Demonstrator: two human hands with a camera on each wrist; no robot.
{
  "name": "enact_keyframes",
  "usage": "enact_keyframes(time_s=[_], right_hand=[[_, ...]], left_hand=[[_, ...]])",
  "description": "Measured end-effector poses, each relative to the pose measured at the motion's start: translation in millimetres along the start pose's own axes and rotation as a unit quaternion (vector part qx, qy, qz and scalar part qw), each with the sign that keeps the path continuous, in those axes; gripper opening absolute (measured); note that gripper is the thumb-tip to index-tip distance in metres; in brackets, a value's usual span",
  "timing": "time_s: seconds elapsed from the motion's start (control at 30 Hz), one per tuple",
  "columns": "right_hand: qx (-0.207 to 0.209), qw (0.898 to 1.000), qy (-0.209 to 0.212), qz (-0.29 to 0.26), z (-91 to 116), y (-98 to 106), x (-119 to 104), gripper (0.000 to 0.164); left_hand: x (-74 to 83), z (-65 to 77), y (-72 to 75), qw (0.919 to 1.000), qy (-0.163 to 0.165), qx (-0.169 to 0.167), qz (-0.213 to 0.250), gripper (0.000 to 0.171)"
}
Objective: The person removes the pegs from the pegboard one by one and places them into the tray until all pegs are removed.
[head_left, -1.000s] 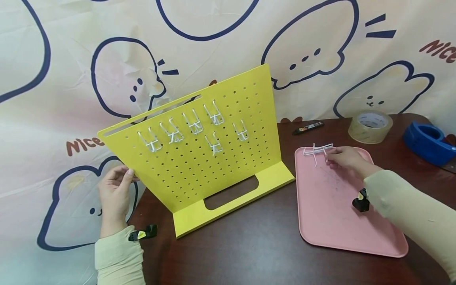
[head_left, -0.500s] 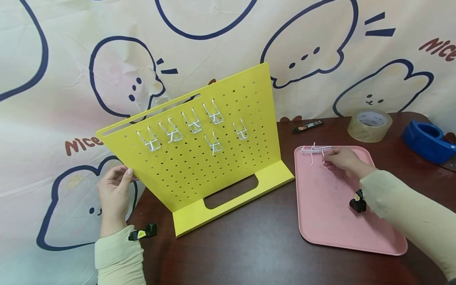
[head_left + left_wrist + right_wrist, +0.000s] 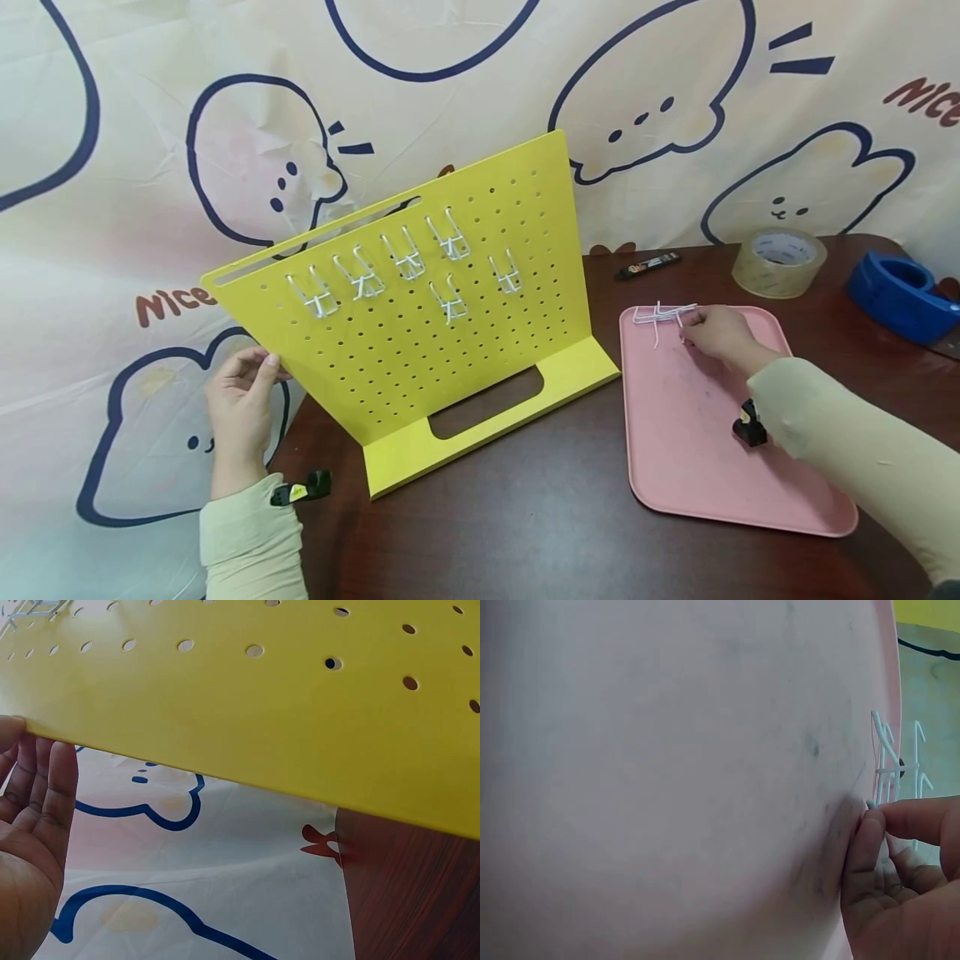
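At the far left, in front of a patterned cloth [image 3: 150,242], pinches the left edge of the yellow pegboard [image 3: 408,315] with the left hand [image 3: 240,404], pressing the thumb to the front face and bending the fingers behind. Stands on the worktop [image 3: 540,517], leaning back from a flat base with a long cut-out. Carries six white hooks [image 3: 403,254] on the perforated face: four in a slanting row under the slotted top edge, two lower, toward the right.

Just beside the board's right end, shows the pink tray [image 3: 720,467] flat on the worktop. Bears small dark marks on the bare surface and, along the far edge, overlapping loose wire hooks [image 3: 658,318]; cannot tell how many. Pinches a white wire end there between thumb and forefinger of the right hand [image 3: 723,337], curling the other fingers beneath, as plain in the right wrist view. Has the two hands well apart.

Beyond the tray, from left to right, shows a slim dark item [image 3: 649,267] with an orange label, a roll of clear tape [image 3: 776,281] and a blue tape dispenser [image 3: 892,308].
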State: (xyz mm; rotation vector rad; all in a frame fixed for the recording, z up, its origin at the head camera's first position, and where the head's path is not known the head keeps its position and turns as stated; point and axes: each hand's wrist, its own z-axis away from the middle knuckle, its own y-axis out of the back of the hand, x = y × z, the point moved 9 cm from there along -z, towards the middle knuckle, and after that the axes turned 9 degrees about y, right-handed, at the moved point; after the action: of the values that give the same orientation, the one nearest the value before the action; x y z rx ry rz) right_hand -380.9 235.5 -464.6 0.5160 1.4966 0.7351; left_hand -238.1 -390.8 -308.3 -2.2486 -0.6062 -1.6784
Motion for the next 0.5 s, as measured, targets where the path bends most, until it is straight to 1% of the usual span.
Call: enact_keyframes(time_s=[0.23,0.33,0.47,0.5], right_hand=[[-0.006,1.000,0.003,0.015,3.2,-0.6,-4.6,0.019],[-0.009,1.000,-0.005,0.008,4.8,-1.4,-3.7,0.020],[-0.022,1.000,-0.023,0.000,7.4,-4.0,-0.7,0.023],[-0.023,1.000,-0.021,0.002,8.0,-4.1,-0.9,0.023]], left_hand=[[1.0,0.2,-0.1,0.9999,-0.007,-0.001,0.007,0.010],[1.7,0.4,-0.3,0.9999,-0.012,-0.003,0.010,0.008],[1.6,0.4,-0.8,0.9999,-0.012,-0.004,0.005,0.007],[1.6,0.3,-0.9,0.9999,-0.013,-0.004,0.001,0.007]])
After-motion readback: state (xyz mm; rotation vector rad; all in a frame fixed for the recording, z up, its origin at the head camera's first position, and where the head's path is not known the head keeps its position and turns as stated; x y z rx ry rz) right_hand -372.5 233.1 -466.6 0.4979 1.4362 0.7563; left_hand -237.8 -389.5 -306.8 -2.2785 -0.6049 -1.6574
